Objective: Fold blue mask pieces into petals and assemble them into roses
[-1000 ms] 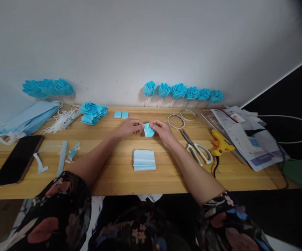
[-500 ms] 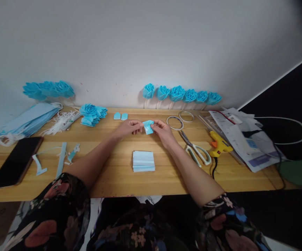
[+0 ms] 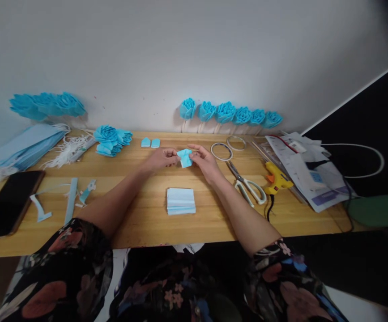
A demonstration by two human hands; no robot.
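Observation:
A small folded piece of light blue fabric (image 3: 185, 158) is pinched between both hands just above the wooden table (image 3: 214, 214). My left hand (image 3: 162, 158) grips its left edge with closed fingers. My right hand (image 3: 204, 161) pinches its right side. A stack of light blue square pieces (image 3: 181, 201) lies on the table just in front of the hands. Two small blue folded pieces (image 3: 150, 142) rest behind my left hand.
Blue fabric roses line the wall (image 3: 229, 112), at far left (image 3: 46, 105) and in a pile (image 3: 111, 139). Scissors (image 3: 247, 184), a yellow glue gun (image 3: 277, 178), two tape rings (image 3: 229, 147) and papers (image 3: 309, 174) sit right. A phone (image 3: 7, 203), blue masks (image 3: 19, 150), scraps (image 3: 69, 197) lie left.
The hands kept working the blue piece, turning and folding it slightly between the fingers. The view drifted a little, so everything shifted left and up.

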